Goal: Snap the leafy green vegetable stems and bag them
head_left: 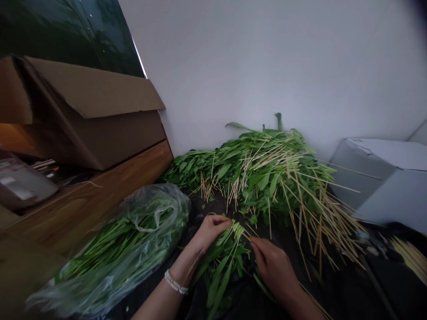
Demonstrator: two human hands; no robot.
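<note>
My left hand (213, 229), with a beaded bracelet at the wrist, pinches the stem end of a small bunch of leafy greens (222, 284). The pale green stems lie side by side and the leaves hang down below. From the right, my right hand (271, 262) is closed on a thin wooden skewer (247, 234), whose front part reaches the stems. Whether its tip comes out on the far side is hidden by my left fingers. Just beyond my hands lies a big heap of skewered greens (267, 164), its bare skewers pointing mostly to the front and right.
A clear plastic bag (147, 253) of loose greens lies at the left. Behind it, a cardboard box (110, 124) sits on a wooden surface (140, 171). A white box (383, 178) stands at the right, near more pale skewers (412, 255). Black sheeting lies below my hands.
</note>
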